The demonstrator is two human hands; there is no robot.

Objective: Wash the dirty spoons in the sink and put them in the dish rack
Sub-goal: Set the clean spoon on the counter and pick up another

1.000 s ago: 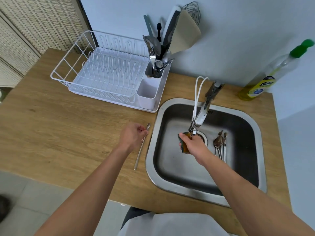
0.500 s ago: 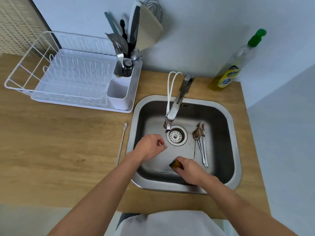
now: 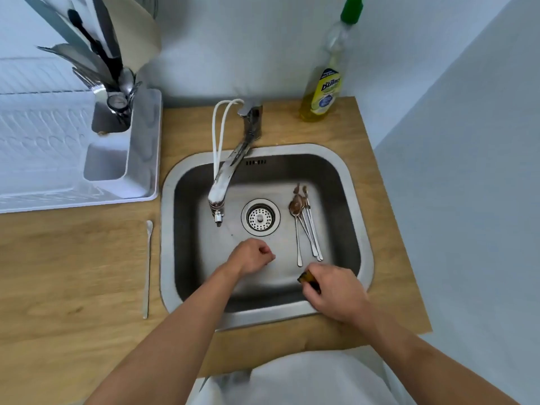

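Wooden counter (image 3: 73,258) against a pale wall, steel sink (image 3: 362,229) set into it. In the basin, right of the drain (image 3: 260,217), a cluster of dirty spoons (image 3: 304,223), bowls brown-stained, handles toward the near rim. One clean-looking spoon (image 3: 147,267) on the counter just left of the sink. White dish rack (image 3: 43,159) far left, utensil holder full. Left hand (image 3: 251,255) over the basin, fingers curled, holding nothing. Right hand (image 3: 333,290) at the near rim, gripping a sponge (image 3: 306,279). Soap bottle (image 3: 324,86) behind the sink.
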